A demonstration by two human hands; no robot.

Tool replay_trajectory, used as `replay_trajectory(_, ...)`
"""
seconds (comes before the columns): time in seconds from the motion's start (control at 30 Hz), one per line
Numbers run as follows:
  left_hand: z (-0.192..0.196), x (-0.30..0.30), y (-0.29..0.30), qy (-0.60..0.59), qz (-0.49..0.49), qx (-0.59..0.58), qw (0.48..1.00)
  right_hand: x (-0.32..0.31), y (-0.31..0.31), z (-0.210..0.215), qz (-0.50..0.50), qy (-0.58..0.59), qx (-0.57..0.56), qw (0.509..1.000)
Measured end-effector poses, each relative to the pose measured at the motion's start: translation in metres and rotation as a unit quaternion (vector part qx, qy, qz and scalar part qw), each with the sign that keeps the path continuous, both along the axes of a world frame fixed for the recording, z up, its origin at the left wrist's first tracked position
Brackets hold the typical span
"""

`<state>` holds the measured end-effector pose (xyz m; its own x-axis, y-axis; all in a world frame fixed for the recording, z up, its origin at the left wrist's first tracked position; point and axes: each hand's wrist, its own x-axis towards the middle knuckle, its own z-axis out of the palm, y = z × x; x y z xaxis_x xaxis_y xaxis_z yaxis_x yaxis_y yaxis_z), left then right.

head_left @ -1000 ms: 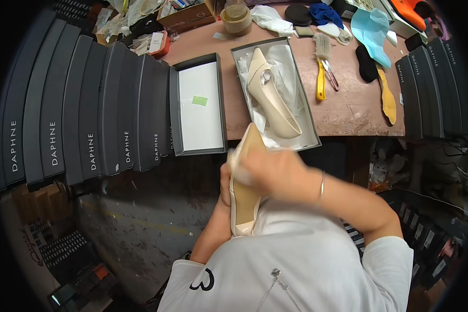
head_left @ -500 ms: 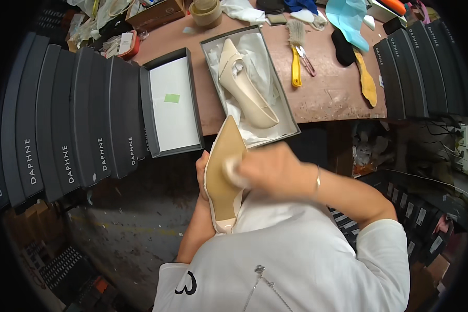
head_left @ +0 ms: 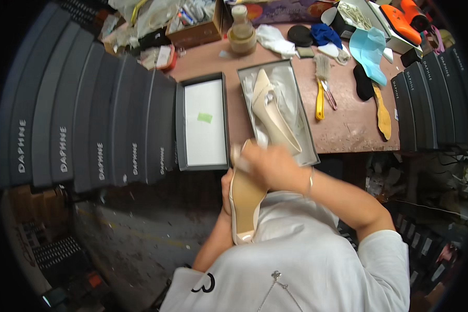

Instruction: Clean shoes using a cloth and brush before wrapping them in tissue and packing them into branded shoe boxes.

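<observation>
Right, the cream shoe (head_left: 247, 203) is sole-up before the person's white shirt (head_left: 317, 260), the left hand's (head_left: 226, 190) fingers closed around its left side — while the blurred right hand (head_left: 275, 169) pinches a white wad (head_left: 238, 158) at the toe end. Just beyond, a second cream shoe (head_left: 276, 125) lies on paper in a grey box (head_left: 306, 114), between a white-lined tray (head_left: 205, 143) and a yellow-handled brush (head_left: 320, 101) — all on the reddish table (head_left: 348, 132).

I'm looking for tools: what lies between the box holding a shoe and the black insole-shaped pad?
The head view shows a yellow-handled brush and, beside it, a small pink-handled tool.
</observation>
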<state>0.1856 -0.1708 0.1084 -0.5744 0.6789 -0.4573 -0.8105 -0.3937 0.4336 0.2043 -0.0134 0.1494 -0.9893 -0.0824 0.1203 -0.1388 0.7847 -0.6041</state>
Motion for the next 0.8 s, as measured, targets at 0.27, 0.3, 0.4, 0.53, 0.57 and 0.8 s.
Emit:
replay_trajectory(0.27, 0.007, 0.004, 0.001, 0.027, -0.007, -0.068, 0.997, 0.007, -0.004, -0.010, -0.021, 0.050, -0.023, 0.998)
replay_trajectory(0.3, 0.012, -0.001, 0.008, -0.032, 0.030, -0.042, 0.998, 0.012, -0.004, -0.010, 0.026, 0.086, -0.011, 0.996)
replay_trajectory(0.4, -0.010, -0.002, 0.001, -0.100, 0.046, 0.000, 0.994, 0.023, 0.006, 0.008, 0.061, -0.064, -0.005, 0.996)
replay_trajectory(0.53, 0.011, 0.001, 0.016, -0.082, 0.057, -0.068, 0.993, 0.032, 0.009, 0.000, 0.022, -0.025, -0.069, 0.997)
replay_trajectory(0.57, -0.015, -0.006, -0.002, 0.007, -0.046, 0.027, 0.999, 0.050, 0.001, 0.008, 0.090, -0.004, -0.050, 0.995)
replay_trajectory(0.8, 0.021, 0.002, 0.017, -0.050, 0.012, -0.087, 0.995, 0.045, 0.000, 0.006, 0.101, 0.077, -0.019, 0.992)
